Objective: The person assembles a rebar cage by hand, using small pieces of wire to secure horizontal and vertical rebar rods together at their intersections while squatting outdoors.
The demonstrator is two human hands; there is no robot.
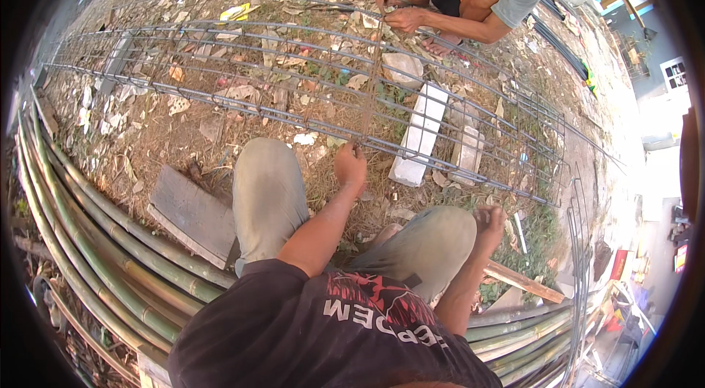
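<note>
A long cage of steel rebar point(294, 121) lies across the ground before my knees, crossed by thin stirrups. My left hand point(351, 169) is closed at its near edge, fingers pinched on the rebar where a rusty stirrup point(373, 87) meets it. Beside my right knee, away from the cage, is my right hand point(490, 226), its fingers curled; whatever may be in them is too small to make out. Across from me a crouching co-worker has both hands point(400, 19) at the far edge of the cage, near the same rusty stirrup.
A white block point(420, 135) and a grey block point(467, 153) lie under the cage. Bamboo poles point(95, 219) are stacked behind me, with a board point(192, 213) at my left. Loose bent rods point(578, 241) lie at right; dry leaves and rubble cover the ground.
</note>
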